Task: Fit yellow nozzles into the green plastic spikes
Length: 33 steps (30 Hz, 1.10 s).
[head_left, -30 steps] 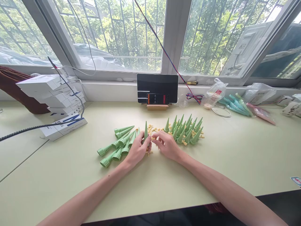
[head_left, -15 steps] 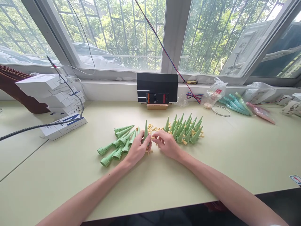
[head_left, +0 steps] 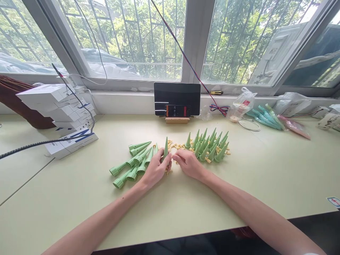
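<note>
My left hand (head_left: 156, 168) is closed round a green watering spike (head_left: 166, 147), which points upward with its lower end hidden in the fingers. Just to its right, my right hand (head_left: 190, 163) is closed, thumb and fingertips pinched together close to the held spike. Whatever lies in that pinch is too small to make out. Loose yellow plastic valves (head_left: 171, 143) are scattered behind and beneath the hands. Several green spikes (head_left: 142, 159) lie on their sides to the left, hollow ends toward me. On the right, a cluster of spikes (head_left: 209, 147) stands tip up, with yellow valves at their bases.
A phone (head_left: 177, 111) showing a timer leans on a dark tablet (head_left: 177, 94) at the back. White boxes (head_left: 63, 106) are stacked at the left, with a black cable (head_left: 39, 143) across them. Plastic bags (head_left: 243, 104) and a coiled wire (head_left: 249, 125) lie at the back right.
My right fingertips have closed together beside the spike. The held spike has tilted and shifted slightly to the right. The other spikes are where they were.
</note>
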Available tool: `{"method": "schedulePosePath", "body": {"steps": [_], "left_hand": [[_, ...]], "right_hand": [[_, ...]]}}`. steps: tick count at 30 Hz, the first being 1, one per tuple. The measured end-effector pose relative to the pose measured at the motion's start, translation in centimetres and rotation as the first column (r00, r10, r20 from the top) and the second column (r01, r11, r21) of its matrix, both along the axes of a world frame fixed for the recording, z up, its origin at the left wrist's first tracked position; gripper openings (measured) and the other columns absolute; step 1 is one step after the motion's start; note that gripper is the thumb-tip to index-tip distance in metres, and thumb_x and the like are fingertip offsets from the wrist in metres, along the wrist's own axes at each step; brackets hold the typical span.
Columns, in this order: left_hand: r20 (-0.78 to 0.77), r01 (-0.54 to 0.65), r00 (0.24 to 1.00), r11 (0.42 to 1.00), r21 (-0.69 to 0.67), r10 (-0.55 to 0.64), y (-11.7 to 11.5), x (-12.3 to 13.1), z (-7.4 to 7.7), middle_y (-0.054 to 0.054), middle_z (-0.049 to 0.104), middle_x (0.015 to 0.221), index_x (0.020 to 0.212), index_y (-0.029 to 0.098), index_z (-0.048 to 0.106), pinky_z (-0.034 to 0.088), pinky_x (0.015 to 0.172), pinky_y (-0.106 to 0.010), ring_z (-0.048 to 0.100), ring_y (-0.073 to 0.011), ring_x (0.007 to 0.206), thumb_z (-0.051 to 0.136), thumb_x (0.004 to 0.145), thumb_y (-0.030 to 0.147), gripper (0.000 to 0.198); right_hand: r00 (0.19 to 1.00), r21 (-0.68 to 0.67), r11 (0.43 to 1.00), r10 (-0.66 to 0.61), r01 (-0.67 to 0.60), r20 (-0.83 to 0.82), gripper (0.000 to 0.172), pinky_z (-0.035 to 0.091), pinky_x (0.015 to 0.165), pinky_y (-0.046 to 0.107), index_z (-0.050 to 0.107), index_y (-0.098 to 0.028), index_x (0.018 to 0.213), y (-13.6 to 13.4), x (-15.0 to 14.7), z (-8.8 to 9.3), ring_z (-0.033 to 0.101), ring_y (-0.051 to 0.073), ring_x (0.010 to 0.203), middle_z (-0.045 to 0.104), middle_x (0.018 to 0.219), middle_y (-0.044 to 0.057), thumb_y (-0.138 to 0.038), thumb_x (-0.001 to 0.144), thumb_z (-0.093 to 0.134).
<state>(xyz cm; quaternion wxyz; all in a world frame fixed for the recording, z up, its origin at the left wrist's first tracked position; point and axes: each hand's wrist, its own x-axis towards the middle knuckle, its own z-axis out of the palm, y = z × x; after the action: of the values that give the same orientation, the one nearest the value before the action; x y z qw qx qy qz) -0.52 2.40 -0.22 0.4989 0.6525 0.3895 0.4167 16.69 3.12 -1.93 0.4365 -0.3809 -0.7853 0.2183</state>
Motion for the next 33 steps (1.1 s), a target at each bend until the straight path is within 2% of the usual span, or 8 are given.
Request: {"method": "schedulePosePath", "body": {"steps": [2,4,9,14,22,27,29,33], "left_hand": [[0.0,-0.003,1.0,1.0,0.0,0.003,-0.04,0.02,0.05,0.006,0.052,0.061,0.084,0.021,0.045,0.043,0.052,-0.023,0.05,-0.0101,0.052,0.051,0.096,0.044,0.027],[-0.006,-0.02,1.0,1.0,0.001,0.02,-0.07,0.03,0.18,0.006,0.051,0.06,0.084,0.021,0.045,0.043,0.052,-0.023,0.049,-0.0099,0.052,0.052,0.095,0.044,0.027],[-0.002,-0.074,0.997,0.997,-0.016,0.074,-0.02,0.03,0.46,0.006,0.052,0.06,0.084,0.021,0.045,0.043,0.052,-0.024,0.051,-0.0104,0.051,0.055,0.093,0.046,0.029],[0.007,-0.062,0.998,0.997,-0.038,0.063,-0.03,0.09,0.41,0.007,0.05,0.058,0.078,0.022,0.038,0.042,0.05,-0.023,0.05,-0.0102,0.051,0.055,0.092,0.047,0.034],[-0.027,-0.025,0.999,1.0,0.003,0.025,-0.02,-0.01,0.46,0.006,0.051,0.06,0.085,0.021,0.046,0.043,0.053,-0.023,0.049,-0.0092,0.052,0.052,0.095,0.045,0.027],[-0.017,0.0,1.0,1.0,-0.003,0.0,-0.02,-0.04,0.34,0.005,0.052,0.062,0.085,0.021,0.046,0.045,0.054,-0.024,0.05,-0.0099,0.053,0.052,0.095,0.045,0.027],[-0.022,0.001,1.0,1.0,-0.007,-0.001,-0.01,-0.02,0.29,0.006,0.052,0.061,0.086,0.021,0.046,0.045,0.054,-0.025,0.05,-0.0101,0.052,0.052,0.095,0.046,0.027],[-0.017,-0.016,1.0,1.0,-0.02,0.016,0.01,0.05,0.3,0.006,0.05,0.06,0.085,0.021,0.045,0.045,0.052,-0.025,0.051,-0.0105,0.051,0.053,0.093,0.048,0.029]], "right_hand": [[1.0,0.002,1.0,0.0,0.0,0.01,0.042,0.034,0.057,0.025,0.05,-0.019,0.067,0.01,0.03,0.01,0.038,0.011,0.056,0.044,0.06,-0.003,-0.039,0.103,0.041],[1.0,-0.009,1.0,0.006,-0.006,0.011,0.04,0.035,0.057,0.025,0.054,-0.019,0.071,-0.05,0.03,0.08,0.04,0.011,0.056,0.048,0.062,-0.002,-0.039,0.103,0.042],[0.999,-0.029,1.0,0.004,-0.006,-0.049,0.021,0.045,0.057,0.025,0.062,-0.019,0.1,-0.16,-0.07,0.01,0.054,0.012,0.062,0.066,0.086,0.004,-0.039,0.096,0.056],[0.999,0.045,0.999,-0.009,0.011,-0.052,0.016,0.045,0.06,0.026,0.062,-0.019,0.091,-0.07,-0.14,-0.04,0.053,0.013,0.064,0.065,0.081,0.003,-0.033,0.097,0.055],[1.0,0.027,1.0,-0.005,0.005,0.002,0.035,0.037,0.058,0.025,0.059,-0.018,0.076,-0.12,-0.01,0.11,0.041,0.012,0.056,0.052,0.064,-0.002,-0.041,0.101,0.047],[1.0,0.0,1.0,0.027,-0.027,0.01,0.043,0.036,0.057,0.025,0.049,-0.019,0.066,-0.05,0.07,0.05,0.042,0.011,0.055,0.049,0.059,-0.002,-0.04,0.103,0.041],[1.0,-0.006,1.0,0.018,-0.018,0.002,0.041,0.037,0.057,0.025,0.051,-0.019,0.068,-0.1,0.04,0.13,0.043,0.011,0.055,0.05,0.06,-0.002,-0.04,0.102,0.042],[0.996,-0.05,0.999,0.0,-0.005,-0.084,0.024,0.041,0.055,0.025,0.058,-0.019,0.09,-0.29,-0.06,0.26,0.047,0.011,0.055,0.06,0.069,-0.001,-0.041,0.099,0.051]]}}
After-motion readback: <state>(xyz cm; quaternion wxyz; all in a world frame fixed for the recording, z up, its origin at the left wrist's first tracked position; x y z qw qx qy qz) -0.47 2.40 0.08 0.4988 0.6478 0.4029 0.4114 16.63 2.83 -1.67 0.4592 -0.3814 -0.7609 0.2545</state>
